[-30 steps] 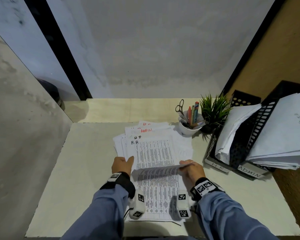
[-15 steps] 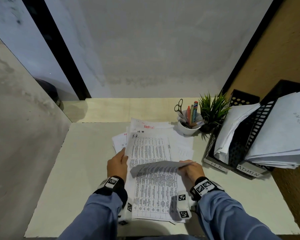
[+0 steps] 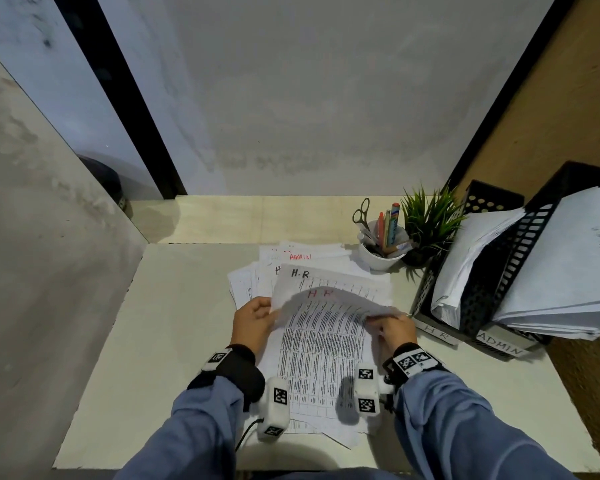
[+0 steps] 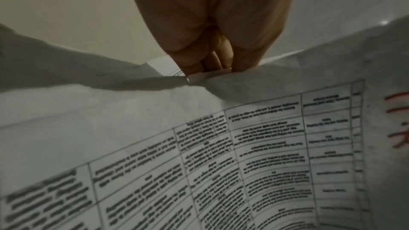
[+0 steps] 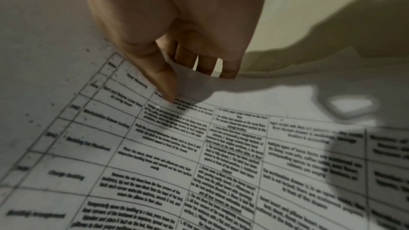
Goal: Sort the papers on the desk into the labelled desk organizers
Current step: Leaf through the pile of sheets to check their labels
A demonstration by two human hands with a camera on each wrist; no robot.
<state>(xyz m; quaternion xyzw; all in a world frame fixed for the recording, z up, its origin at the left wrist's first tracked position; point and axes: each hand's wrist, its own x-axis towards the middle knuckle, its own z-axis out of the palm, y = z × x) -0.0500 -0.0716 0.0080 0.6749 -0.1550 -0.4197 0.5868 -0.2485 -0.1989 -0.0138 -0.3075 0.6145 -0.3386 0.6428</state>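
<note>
A printed sheet (image 3: 326, 327) with a table and a red "H.R" mark arches up off the desk between my two hands. My left hand (image 3: 255, 318) pinches its left edge (image 4: 208, 75). My right hand (image 3: 392, 323) pinches its right edge, thumb under and fingers (image 5: 205, 66) over the paper. Under it lies another sheet (image 3: 333, 280) marked "H.R" in black, on a loose pile of papers (image 3: 302, 259) with one marked "ADMIN". Two black mesh organizers (image 3: 489, 292), labelled "H R" (image 3: 436, 333) and "ADMIN" (image 3: 503, 345), stand at the right and hold stacked papers.
A white cup (image 3: 380, 252) with scissors and pens stands behind the pile, beside a small green plant (image 3: 428, 216). Walls close the desk at the left, back and right. Bare desk surface (image 3: 174, 323) lies to the left of the papers.
The sheet's far end has come up and bowed higher between both hands. My left hand moved from the desk beside the pile onto the sheet's left edge.
</note>
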